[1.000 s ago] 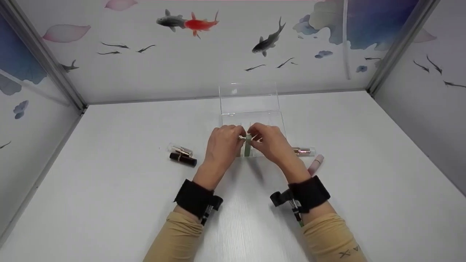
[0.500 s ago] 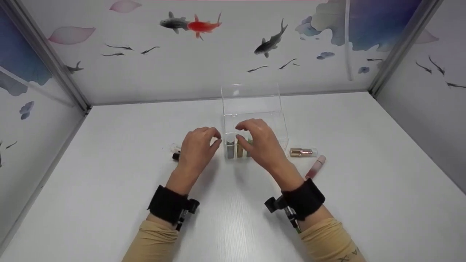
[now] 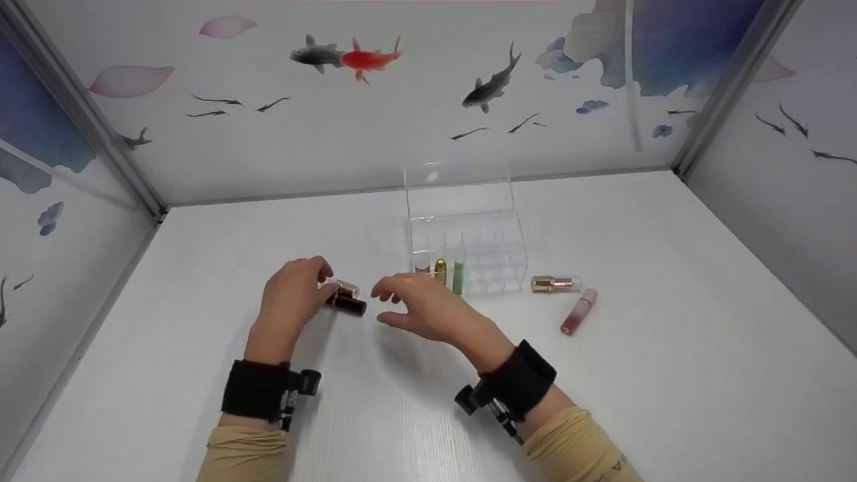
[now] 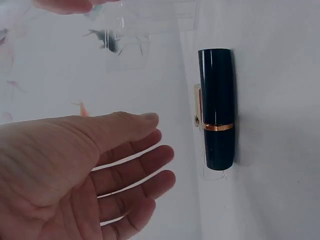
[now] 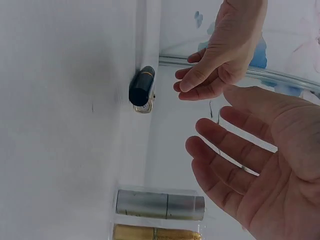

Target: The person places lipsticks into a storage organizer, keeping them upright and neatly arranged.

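A black lipstick (image 4: 217,110) with a gold band lies on the table beside a gold lipstick with a clear cap (image 3: 347,289). Just above this pair hovers my left hand (image 3: 291,294), its fingers loosely bent and apart from the black lipstick in the left wrist view. My right hand (image 3: 428,304) is held to the right of the pair, fingers spread and relaxed, holding nothing. Behind it stands a clear lidded organizer (image 3: 495,261) with its lid raised. Silver (image 5: 160,205), gold (image 3: 440,270) and green (image 3: 458,276) tubes stand upright in its front row, the silver partly hidden.
Right of the organizer, a gold lipstick with a clear cap (image 3: 554,284) lies on the white table (image 3: 643,375). In front of it lies a pink lip gloss tube (image 3: 579,312). Fish-printed panels (image 3: 361,127) enclose the table's back and sides.
Both hands have left the organizer, where they were together at the green tube. The left hand moved left to the two lipsticks, and the right hand came left and nearer.
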Demonstrator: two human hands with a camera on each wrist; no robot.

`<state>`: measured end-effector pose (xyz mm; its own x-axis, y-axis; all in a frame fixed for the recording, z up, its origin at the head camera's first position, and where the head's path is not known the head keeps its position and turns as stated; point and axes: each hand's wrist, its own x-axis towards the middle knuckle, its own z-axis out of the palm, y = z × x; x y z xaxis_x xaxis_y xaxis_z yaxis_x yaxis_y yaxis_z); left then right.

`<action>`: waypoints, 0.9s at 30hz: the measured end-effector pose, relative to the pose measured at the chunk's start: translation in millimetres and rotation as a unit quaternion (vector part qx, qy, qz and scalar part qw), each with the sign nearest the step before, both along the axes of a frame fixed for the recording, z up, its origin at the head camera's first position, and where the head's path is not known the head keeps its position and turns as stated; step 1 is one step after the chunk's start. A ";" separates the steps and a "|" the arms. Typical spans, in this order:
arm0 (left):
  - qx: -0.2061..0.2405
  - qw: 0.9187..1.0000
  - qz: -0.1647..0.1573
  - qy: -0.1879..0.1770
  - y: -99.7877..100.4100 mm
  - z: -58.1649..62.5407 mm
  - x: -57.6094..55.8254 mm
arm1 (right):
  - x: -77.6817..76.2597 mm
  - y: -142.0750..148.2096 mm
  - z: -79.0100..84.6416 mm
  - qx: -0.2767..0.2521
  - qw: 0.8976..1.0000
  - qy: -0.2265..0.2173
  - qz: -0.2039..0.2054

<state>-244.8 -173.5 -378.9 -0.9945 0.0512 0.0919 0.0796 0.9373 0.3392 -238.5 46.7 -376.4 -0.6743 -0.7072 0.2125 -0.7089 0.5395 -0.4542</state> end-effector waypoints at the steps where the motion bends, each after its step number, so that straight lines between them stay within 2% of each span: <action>1: -0.001 1.000 0.004 -0.011 -2.7 -1.3 0.5 | 0.0 -3.6 -1.7 0.012 1.000 -0.013 0.001; 6: -0.008 0.999 0.016 -0.040 -10.0 -4.8 1.4 | -0.8 -20.1 -8.9 0.060 0.996 -0.062 -0.022; 14: -0.006 0.997 0.016 -0.069 -8.7 -3.3 1.3 | -4.5 -34.5 -18.2 0.100 0.988 -0.092 -0.068; 20: -0.004 0.998 0.003 -0.064 -6.5 -6.2 2.8 | -6.5 -38.0 -24.1 0.146 0.986 -0.071 -0.039; 27: -0.022 0.998 -0.002 -0.055 -4.3 -9.7 1.3 | -10.8 -39.3 -29.6 0.131 0.990 -0.058 -0.007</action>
